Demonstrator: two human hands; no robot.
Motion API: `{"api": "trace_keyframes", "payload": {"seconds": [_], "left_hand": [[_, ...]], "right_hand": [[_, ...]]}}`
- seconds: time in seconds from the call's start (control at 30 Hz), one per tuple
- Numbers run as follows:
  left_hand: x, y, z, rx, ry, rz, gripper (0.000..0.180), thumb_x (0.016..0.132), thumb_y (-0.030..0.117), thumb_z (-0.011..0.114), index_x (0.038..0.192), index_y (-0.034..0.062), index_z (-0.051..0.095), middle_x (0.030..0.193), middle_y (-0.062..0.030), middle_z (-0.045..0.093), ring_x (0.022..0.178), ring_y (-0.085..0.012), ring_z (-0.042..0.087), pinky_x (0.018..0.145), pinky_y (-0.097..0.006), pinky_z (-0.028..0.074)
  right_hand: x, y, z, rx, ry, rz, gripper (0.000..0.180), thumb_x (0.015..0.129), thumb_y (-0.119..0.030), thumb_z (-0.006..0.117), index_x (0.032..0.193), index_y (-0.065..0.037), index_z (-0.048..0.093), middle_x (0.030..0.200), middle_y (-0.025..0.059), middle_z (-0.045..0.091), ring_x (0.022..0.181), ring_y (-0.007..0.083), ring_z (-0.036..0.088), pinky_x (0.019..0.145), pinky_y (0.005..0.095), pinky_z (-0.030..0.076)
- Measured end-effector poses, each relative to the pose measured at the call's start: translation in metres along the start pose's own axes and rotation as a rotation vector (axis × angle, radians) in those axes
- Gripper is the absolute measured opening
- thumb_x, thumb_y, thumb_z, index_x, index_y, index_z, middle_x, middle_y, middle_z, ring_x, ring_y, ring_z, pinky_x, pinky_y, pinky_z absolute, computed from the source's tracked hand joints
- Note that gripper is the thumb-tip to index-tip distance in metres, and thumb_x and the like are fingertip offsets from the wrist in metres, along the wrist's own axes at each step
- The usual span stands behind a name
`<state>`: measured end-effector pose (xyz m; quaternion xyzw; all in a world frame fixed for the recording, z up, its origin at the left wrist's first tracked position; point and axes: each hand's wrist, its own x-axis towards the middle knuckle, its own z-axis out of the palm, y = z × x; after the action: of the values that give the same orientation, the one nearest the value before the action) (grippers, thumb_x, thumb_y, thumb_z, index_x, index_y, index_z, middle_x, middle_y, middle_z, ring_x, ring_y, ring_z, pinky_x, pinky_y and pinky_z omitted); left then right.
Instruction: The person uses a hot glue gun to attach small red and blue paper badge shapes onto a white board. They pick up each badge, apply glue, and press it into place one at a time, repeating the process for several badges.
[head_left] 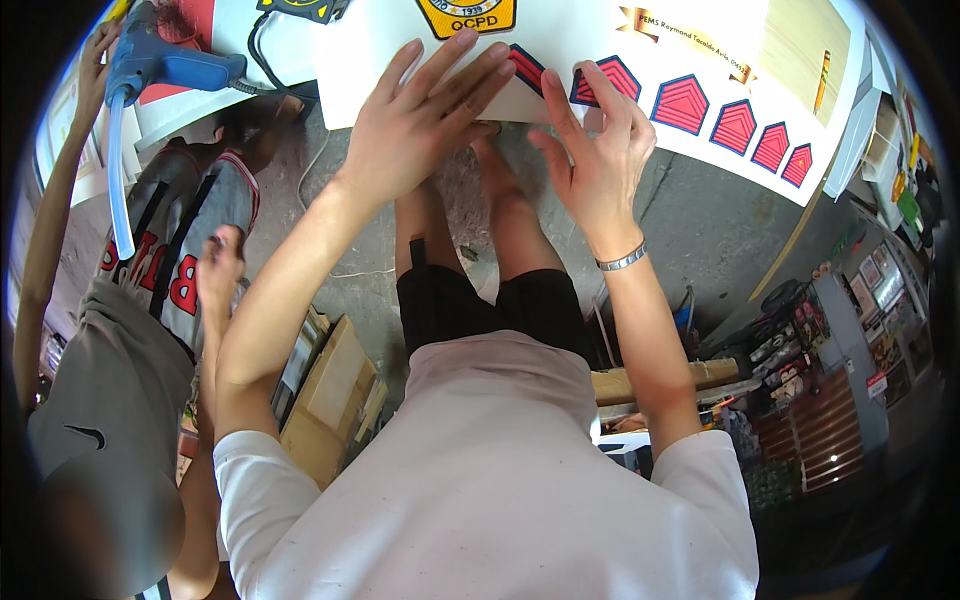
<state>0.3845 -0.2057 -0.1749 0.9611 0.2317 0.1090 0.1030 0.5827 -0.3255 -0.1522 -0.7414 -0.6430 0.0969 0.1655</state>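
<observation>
On the white board (370, 75) lies a row of red chevron patches with dark blue borders, shrinking toward the right. My left hand (420, 120) is open, its fingers stretched flat over the board just below a yellow and black badge patch (466, 18). Its fingertips reach the leftmost red patch (527, 68), which is partly covered. My right hand (600, 150) has its thumb and index finger apart and its other fingers bent. Those fingers overlap the lower left of the adjoining red patch (615, 78). Nothing is visibly held in either hand.
A co-worker at the left holds a blue glue gun (150, 65) with a long clear glue stick (120, 180). A black cable (262, 60) hangs near the board's left. Below are cardboard boxes (330, 385) beside me; a cluttered shelf (790, 350) stands at right.
</observation>
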Motion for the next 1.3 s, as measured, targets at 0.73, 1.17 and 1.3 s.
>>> {"api": "trace_keyframes", "payload": {"seconds": [0.73, 1.17, 1.3], "left_hand": [[-0.026, 0.009, -0.017, -0.108, 0.135, -0.294, 0.085, 0.076, 0.043, 0.084, 0.151, 0.0147, 0.054, 0.159, -0.0052, 0.048, 0.151, -0.0329, 0.037, 0.117, -0.057, 0.03], [-0.018, 0.019, 0.005, -0.087, 0.029, -0.186, 0.059, 0.088, 0.029, 0.075, 0.145, 0.0218, 0.06, 0.153, 0.0058, 0.055, 0.147, -0.0215, 0.042, 0.12, -0.047, 0.03], [-0.018, 0.022, 0.011, -0.027, 0.042, -0.203, 0.057, 0.089, 0.03, 0.075, 0.144, 0.023, 0.062, 0.152, 0.0072, 0.056, 0.147, -0.02, 0.043, 0.119, -0.046, 0.031]], "right_hand": [[-0.031, 0.015, -0.024, 0.007, 0.189, 0.132, 0.051, 0.089, -0.025, 0.075, 0.137, -0.013, 0.067, 0.13, 0.0072, 0.062, 0.12, 0.0283, 0.052, 0.102, 0.0432, 0.035], [-0.02, -0.015, 0.009, -0.097, -0.007, 0.029, 0.061, 0.093, -0.027, 0.071, 0.151, -0.03, 0.053, 0.145, 0.0068, 0.049, 0.127, 0.0295, 0.049, 0.1, 0.0482, 0.039], [-0.02, -0.015, 0.01, -0.12, -0.013, 0.044, 0.061, 0.094, -0.025, 0.07, 0.152, -0.032, 0.052, 0.146, 0.0055, 0.049, 0.127, 0.0285, 0.049, 0.101, 0.048, 0.038]]}}
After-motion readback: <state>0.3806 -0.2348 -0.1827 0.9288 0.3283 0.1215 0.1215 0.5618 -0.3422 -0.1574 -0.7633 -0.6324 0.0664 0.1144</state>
